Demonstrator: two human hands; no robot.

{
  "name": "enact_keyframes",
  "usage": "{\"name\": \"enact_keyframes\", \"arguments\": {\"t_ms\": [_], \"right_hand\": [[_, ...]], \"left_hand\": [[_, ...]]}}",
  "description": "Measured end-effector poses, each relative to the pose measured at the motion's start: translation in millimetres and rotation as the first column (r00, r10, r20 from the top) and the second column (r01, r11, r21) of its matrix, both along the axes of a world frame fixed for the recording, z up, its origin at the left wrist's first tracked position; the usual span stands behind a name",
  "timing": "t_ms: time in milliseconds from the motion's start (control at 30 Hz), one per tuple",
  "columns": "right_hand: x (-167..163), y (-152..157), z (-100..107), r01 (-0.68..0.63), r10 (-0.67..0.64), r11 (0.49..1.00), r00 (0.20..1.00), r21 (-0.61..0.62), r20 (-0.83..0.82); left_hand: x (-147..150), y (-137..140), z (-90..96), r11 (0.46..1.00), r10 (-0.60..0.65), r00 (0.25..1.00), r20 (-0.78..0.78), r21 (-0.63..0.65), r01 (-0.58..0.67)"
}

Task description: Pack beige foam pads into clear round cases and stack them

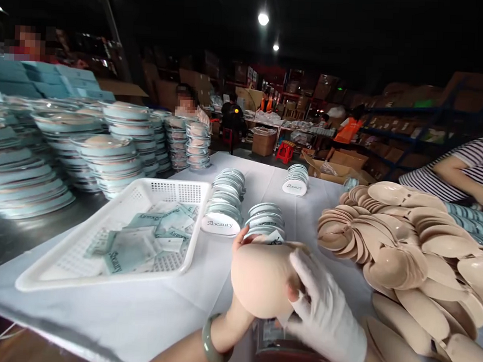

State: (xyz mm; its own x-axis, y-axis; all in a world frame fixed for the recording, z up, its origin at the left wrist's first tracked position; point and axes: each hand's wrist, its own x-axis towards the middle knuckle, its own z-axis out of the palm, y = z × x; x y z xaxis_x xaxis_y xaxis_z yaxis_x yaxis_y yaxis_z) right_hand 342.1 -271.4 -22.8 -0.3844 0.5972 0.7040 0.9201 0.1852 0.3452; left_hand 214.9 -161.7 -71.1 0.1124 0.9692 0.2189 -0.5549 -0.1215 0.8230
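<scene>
A beige adhesive bra cup [257, 279] is held up over the near part of the table, its smooth rounded side facing me. My left hand [240, 310], bare with a green bangle at the wrist, reaches around behind it; most of its fingers are hidden. My right hand [326, 308], in a white glove with bare fingertips showing, grips the cup's right side. A small printed packet [276, 237] shows just above the cup's far edge. Beyond it stand rows of oval packs [221, 224] with light blue edges and "beauty" lettering.
A white plastic basket [107, 280] with several flat printed packets [134, 248] stands at left. Many beige bra cups [397, 263] are heaped at right. Tall stacks of blue-edged packs [107, 160] fill the far left. A person in a striped shirt [460, 162] works at right.
</scene>
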Motion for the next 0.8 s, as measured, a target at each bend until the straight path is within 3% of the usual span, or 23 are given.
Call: {"name": "enact_keyframes", "arguments": {"t_ms": [100, 167, 200, 267, 300, 333, 400, 467, 567, 633, 700, 767, 800], "right_hand": [[28, 18, 6, 0.002, 0.000, 0.988, 1.000, 0.155, -0.013], [56, 32, 1, -0.041, 0.062, 0.994, 0.975, 0.103, -0.214], [69, 40, -5, -0.051, 0.064, 0.998, 0.919, 0.042, -0.388], [92, 59, -24, -0.061, -0.018, 0.994, 0.738, -0.093, -0.675], [100, 70, -35, -0.076, -0.049, 0.988, 0.680, -0.137, -0.732], [105, 79, -46, -0.099, -0.066, 0.979, 0.672, -0.178, -0.738], [112, 93, -64, -0.142, -0.090, 0.951, 0.725, -0.276, -0.682], [116, 96, -70, -0.188, -0.087, 0.905, 0.796, -0.381, -0.599], [121, 87, -58, -0.212, -0.027, 0.791, 0.925, -0.574, -0.380], [120, 82, -48, -0.051, -0.018, 0.701, 0.996, -0.711, -0.089], [112, 82, -45, 0.172, -0.054, 0.635, 0.982, -0.753, 0.179], [98, 88, -49, 0.275, -0.105, 0.603, 0.958, -0.749, 0.267], [89, 91, -53, 0.260, -0.127, 0.606, 0.965, -0.752, 0.230]], "left_hand": [[-12, 2, 29.4, 0.963, -0.250, 0.968, -0.037, 0.098, 0.252], [-24, 5, 36.8, 0.877, -0.434, 0.885, -0.170, 0.144, 0.458], [-29, 9, 33.2, 0.863, -0.441, 0.865, -0.238, 0.152, 0.481], [-34, 18, 11.2, 0.923, -0.271, 0.889, -0.369, 0.164, 0.349], [-32, 24, -5.3, 0.948, -0.157, 0.886, -0.436, 0.185, 0.259], [-29, 29, -23.2, 0.960, -0.060, 0.865, -0.498, 0.209, 0.187], [-18, 36, -57.0, 0.963, 0.020, 0.822, -0.569, 0.232, 0.136], [-8, 39, -79.8, 0.970, 0.000, 0.820, -0.572, 0.200, 0.139], [-6, 41, -91.1, 0.975, -0.099, 0.825, -0.557, 0.113, 0.194], [-10, 43, -91.0, 0.950, -0.198, 0.806, -0.557, 0.094, 0.298], [-13, 46, -91.2, 0.918, -0.249, 0.799, -0.548, 0.130, 0.375], [-14, 47, -93.6, 0.904, -0.252, 0.805, -0.537, 0.167, 0.395], [-14, 46, -95.4, 0.911, -0.233, 0.813, -0.533, 0.173, 0.375]]}}
